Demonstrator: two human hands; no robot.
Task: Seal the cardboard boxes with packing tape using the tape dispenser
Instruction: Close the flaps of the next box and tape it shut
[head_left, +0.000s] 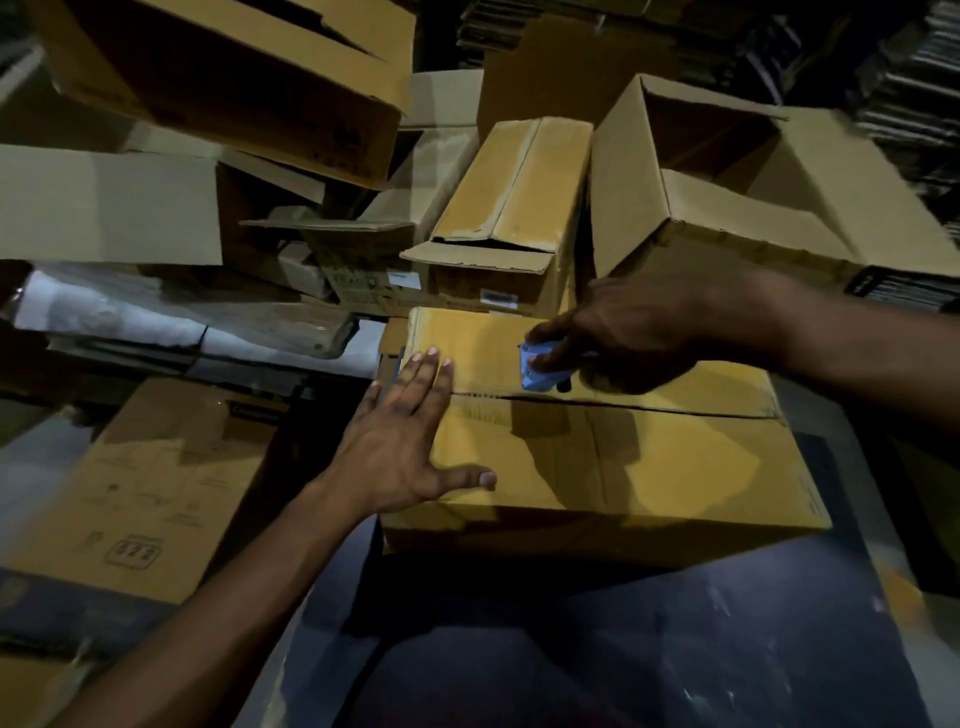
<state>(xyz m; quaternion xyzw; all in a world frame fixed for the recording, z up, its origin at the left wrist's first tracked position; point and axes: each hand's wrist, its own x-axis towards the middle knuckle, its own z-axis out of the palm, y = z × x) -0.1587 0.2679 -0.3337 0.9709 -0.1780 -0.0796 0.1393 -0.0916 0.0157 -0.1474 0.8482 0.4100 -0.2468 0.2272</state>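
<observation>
The right hand (634, 338) hides most of the blue tape dispenser (540, 366); box labels (132, 551) blur unreadably.

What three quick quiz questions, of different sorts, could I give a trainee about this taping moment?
1. True or false: the left hand lies flat, fingers straight, on the closed box.
2. Which hand grips the blue tape dispenser? A) left B) right hand C) neither
3. Fill in: the dispenser sits at the centre ____ where the two top flaps meet.

Key: 1 true. 2 B. 3 seam.
</observation>
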